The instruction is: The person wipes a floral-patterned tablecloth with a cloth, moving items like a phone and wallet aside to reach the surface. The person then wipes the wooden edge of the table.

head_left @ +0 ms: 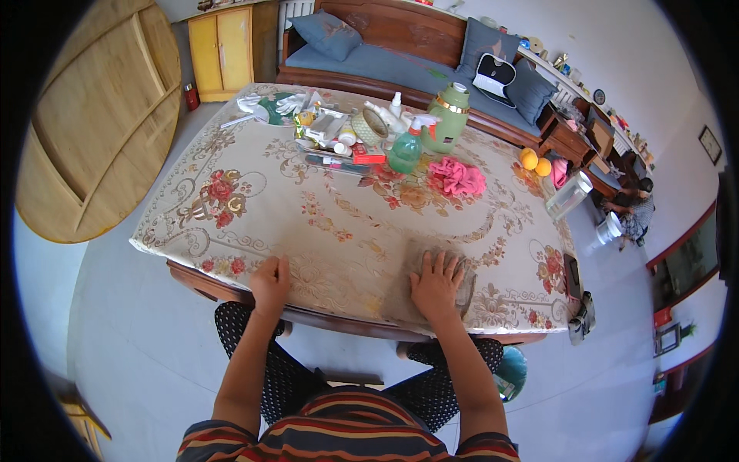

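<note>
The right hand [437, 288] hides the middle of the grey cloth [466, 289] from me, and I cannot tell whether the left hand [269, 285], fingers curled, holds anything. Beyond the far edge of the flowered tabletop [285, 165] runs a cushioned wooden bench [385, 65]. The cloth lies by the near edge, right of centre, under the right hand's spread fingers.

The left hand [270, 286] is curled, its palm hidden. The right hand [436, 289] covers part of the cloth [465, 291]. A trouser leg [454, 400] hides one side of the bin [514, 368]. The lower edge cuts off the shirt [346, 422]; the picture's upper edge crops the board [100, 127]. Small items on the shelf [568, 71] and the far person's [639, 209] hands are too tiny to make out.
</note>
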`<state>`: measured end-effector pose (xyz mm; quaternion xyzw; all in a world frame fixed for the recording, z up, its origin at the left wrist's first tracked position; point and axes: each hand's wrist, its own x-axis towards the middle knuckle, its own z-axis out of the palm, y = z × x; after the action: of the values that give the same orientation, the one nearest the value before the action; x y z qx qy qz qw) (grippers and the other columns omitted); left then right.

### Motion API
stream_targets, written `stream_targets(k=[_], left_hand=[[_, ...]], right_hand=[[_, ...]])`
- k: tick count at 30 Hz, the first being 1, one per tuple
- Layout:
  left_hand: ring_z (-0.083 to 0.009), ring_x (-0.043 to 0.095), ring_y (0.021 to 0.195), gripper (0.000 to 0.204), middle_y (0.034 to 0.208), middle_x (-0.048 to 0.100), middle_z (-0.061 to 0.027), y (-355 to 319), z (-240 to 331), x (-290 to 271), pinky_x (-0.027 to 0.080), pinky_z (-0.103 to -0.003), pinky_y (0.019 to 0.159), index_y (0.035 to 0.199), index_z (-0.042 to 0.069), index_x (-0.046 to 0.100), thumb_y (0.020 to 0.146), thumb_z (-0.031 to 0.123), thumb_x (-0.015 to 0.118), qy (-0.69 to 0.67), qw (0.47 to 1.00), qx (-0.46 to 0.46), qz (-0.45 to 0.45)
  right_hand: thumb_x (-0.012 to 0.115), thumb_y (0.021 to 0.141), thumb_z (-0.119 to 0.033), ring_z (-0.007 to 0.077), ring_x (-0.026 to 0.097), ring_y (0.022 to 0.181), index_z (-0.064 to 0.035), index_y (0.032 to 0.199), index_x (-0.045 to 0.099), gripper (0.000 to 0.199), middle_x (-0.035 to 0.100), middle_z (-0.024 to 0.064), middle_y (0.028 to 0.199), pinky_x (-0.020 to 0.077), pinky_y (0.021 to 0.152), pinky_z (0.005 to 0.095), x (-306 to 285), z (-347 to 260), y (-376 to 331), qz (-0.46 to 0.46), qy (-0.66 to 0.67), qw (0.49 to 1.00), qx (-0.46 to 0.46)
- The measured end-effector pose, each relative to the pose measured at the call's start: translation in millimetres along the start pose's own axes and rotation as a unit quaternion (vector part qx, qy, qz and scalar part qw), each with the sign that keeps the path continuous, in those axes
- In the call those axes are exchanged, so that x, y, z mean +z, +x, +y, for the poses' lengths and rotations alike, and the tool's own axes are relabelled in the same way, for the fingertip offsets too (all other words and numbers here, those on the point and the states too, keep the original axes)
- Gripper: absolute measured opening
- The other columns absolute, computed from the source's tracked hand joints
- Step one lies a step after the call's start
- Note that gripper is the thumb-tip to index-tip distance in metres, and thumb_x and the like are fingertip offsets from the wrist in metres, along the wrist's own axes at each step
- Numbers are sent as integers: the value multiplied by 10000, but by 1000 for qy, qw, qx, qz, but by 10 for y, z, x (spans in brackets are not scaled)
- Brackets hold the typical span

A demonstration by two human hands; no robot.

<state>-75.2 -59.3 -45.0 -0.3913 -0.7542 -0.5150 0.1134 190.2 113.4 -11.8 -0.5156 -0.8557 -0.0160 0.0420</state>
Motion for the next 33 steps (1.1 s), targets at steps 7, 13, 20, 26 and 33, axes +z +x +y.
stream_targets(k=[7,13,20,26,33], left_hand=[[-293,472,447,329,518,454,-93,-23,51,39,359,-403,415,570,80,418,798,83,655,43,993,111,8],[-296,456,440,336,514,438,-101,-49,19,87,345,-406,410,557,80,404,788,64,649,33,988,152,12],[-315,459,448,318,527,446,-128,-34,24,94,343,-417,423,562,59,421,803,56,629,68,989,134,6],[-313,440,438,321,520,447,-154,-43,-93,111,333,-416,430,569,38,444,848,75,597,89,990,110,-23],[-285,411,420,359,509,456,-133,-32,-51,160,305,-414,423,570,32,448,907,96,555,148,984,100,-31]], right_hand=[[464,927,-389,463,220,1366,-48,1364,441,555,337,213,1459,129,1091,613,122,-556,299,57,60,984,-160],[504,900,-386,410,325,1325,-79,1326,475,526,414,146,1416,227,1071,584,143,-1640,594,97,34,933,-344],[535,874,-405,377,351,1310,-147,1276,552,477,454,111,1386,234,1042,623,298,-2432,971,91,213,882,-411],[566,862,-410,347,340,1322,-178,1258,579,459,471,89,1360,199,1058,630,413,-2006,1278,95,230,902,-354],[553,853,-414,313,353,1317,-176,1214,598,435,493,75,1335,199,1070,615,416,-118,1427,153,194,942,-228]])
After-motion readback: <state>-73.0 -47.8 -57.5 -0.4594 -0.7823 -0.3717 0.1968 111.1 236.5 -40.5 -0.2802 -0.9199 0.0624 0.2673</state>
